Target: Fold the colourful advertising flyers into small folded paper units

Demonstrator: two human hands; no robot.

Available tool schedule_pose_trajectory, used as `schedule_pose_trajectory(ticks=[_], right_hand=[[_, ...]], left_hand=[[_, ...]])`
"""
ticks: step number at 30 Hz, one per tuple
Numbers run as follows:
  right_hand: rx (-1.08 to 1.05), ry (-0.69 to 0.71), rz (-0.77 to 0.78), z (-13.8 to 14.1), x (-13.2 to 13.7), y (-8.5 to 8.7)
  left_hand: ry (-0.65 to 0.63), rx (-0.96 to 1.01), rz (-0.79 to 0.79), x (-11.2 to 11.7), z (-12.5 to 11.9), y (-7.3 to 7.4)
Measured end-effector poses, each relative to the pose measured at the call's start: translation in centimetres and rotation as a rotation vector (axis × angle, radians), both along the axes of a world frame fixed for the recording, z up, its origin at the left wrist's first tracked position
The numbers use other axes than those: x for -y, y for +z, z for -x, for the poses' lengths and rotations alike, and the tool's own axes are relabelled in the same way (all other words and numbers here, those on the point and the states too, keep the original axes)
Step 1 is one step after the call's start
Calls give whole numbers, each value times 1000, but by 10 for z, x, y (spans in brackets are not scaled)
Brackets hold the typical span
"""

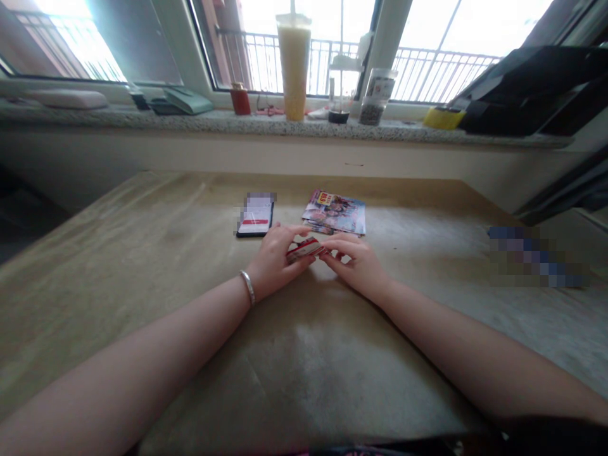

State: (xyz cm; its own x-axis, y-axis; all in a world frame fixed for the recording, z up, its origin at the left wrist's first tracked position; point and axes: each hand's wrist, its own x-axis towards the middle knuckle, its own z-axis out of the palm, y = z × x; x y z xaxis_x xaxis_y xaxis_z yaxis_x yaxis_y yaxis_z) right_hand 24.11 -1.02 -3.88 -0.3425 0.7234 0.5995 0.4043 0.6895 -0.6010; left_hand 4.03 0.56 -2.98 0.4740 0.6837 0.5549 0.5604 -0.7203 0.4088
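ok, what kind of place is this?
Probably a home: table by a granite sill with a tall drink cup and jar, balcony railing outside. Left hand and right hand hold a card pack.

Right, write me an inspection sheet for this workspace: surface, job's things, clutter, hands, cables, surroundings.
Surface: beige table, its covering creased.
Job's things: small stack of red-and-white cards, held between both hands just above the table; colourful pile of card packs lying flat just behind the hands.
Clutter: smartphone, screen up, left of the pile.
Hands: left hand and right hand both closed on the stack; silver bracelet on the left wrist.
Cables: nothing seen.
Surroundings: stone window sill carrying a tall cup of yellow drink, a small red jar and a green case.
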Motion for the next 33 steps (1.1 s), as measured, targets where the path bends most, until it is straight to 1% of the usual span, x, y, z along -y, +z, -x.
schedule_pose_trajectory(ticks=[2, 5, 9, 11, 13, 18, 20, 23, 26, 29, 31, 33], right_hand=[[0, -22, -18, 1, 0, 0], [9, -102, -56, 1, 0, 0], [90, -171, -132, 0, 1, 0], [108, -173, -161, 0, 1, 0], [108, -168, -170, 0, 1, 1], [47, -118, -166, -1, 0, 4], [24, -101, -177, -1, -1, 4], [10, -117, -194, 0, 0, 5], [42, -149, -203, 1, 2, 5], [81, -165, -227, 2, 3, 4], [98, -168, -242, 3, 4, 4], [103, -169, -245, 3, 3, 4]], left_hand=[[2, 17, -63, 2, 0, 1], [-1, 53, -148, 4, -1, 3], [37, 111, -162, 7, -3, 5], [53, 132, -170, 7, -4, 5], [42, 149, -179, 6, -5, 5], [-59, 204, -188, 3, -4, 5], [-80, 216, -195, 3, -4, 5], [-86, 214, -192, 4, -5, 5], [-84, 210, -159, 8, -7, 7], [-41, 210, -141, 10, -9, 9], [-27, 209, -150, 10, -9, 9], [-54, 216, -174, 9, -8, 9]])
